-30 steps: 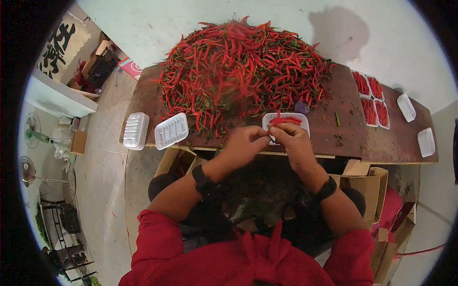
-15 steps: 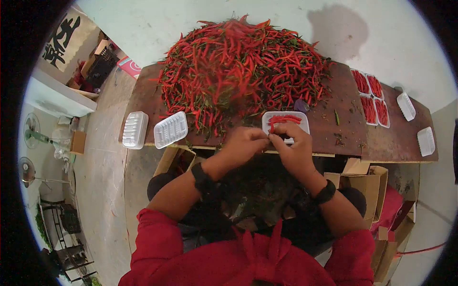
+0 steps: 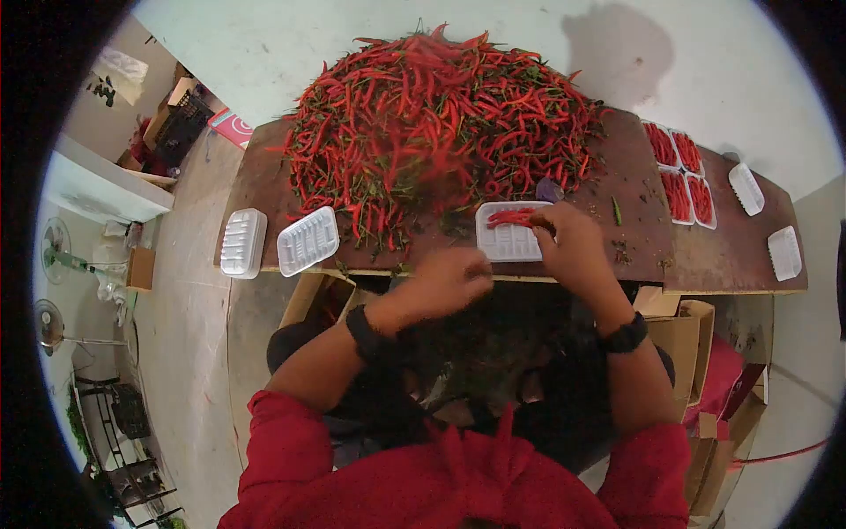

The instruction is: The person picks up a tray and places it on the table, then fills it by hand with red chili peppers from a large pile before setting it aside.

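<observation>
A white tray [image 3: 514, 250] lies at the table's front edge with a few red chilies [image 3: 511, 217] along its back part. My right hand [image 3: 568, 240] is over the tray's right side, its fingers closed at the ends of the chilies; what exactly they pinch is too small to tell. Blurred and lower to the left, my left hand [image 3: 449, 280] hovers just off the front edge, its fingers curled, and whether it holds anything cannot be made out. Behind the tray rises a large heap of red chilies [image 3: 441, 115] with green stems.
Left of the heap, a stack of white trays [image 3: 243, 243] stands beside a single tray [image 3: 308, 242]. Several filled trays [image 3: 688, 188] sit at the right, with two white trays [image 3: 746, 189] farther right. Cardboard boxes [image 3: 683, 339] stand under the table.
My hands, earlier together at the tray's front, are apart. The right has moved up and right onto the chilies in the tray; the left has dropped slightly lower.
</observation>
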`<state>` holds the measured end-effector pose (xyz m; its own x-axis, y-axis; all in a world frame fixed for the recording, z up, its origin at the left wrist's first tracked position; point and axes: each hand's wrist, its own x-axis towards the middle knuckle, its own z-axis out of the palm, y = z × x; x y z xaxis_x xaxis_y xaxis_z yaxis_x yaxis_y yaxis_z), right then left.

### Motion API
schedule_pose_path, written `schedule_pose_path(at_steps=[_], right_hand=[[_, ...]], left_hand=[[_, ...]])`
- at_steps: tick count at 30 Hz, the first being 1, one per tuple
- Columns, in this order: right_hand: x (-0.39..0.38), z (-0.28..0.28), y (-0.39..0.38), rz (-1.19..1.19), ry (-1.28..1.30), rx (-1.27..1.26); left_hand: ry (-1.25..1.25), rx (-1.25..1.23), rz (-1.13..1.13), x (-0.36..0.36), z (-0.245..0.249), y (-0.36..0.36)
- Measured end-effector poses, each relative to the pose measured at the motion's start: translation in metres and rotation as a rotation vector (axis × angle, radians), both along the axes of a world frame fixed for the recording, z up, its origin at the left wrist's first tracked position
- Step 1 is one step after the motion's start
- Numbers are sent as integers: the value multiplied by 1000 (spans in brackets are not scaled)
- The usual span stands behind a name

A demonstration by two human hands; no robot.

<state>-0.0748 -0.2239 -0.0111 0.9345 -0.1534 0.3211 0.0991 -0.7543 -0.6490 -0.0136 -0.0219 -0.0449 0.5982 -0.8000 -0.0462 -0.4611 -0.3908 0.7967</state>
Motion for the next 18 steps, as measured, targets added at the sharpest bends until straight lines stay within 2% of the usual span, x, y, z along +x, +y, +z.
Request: schedule_pose_path(at_steps=[1,3,4,7,14,18], right_hand=[[2,-4,-1,13,49,-75],[4,-11,0,21,99,-147],[5,-12,1,55,122,-157],[9,-13,2,121,105,-112],[10,-20,-8,135,49,5],[11,-18,-11,126,88,-45]], left_hand=[[1,1,0,5,2,-2],[-170,-142,187,14,5,-8],[-279,-200,159,18,4,-12],[-362,-197,135,21,-3,-25],[-422,-155,62,29,-13,-41],[-421,-128,90,31,-14,-49]])
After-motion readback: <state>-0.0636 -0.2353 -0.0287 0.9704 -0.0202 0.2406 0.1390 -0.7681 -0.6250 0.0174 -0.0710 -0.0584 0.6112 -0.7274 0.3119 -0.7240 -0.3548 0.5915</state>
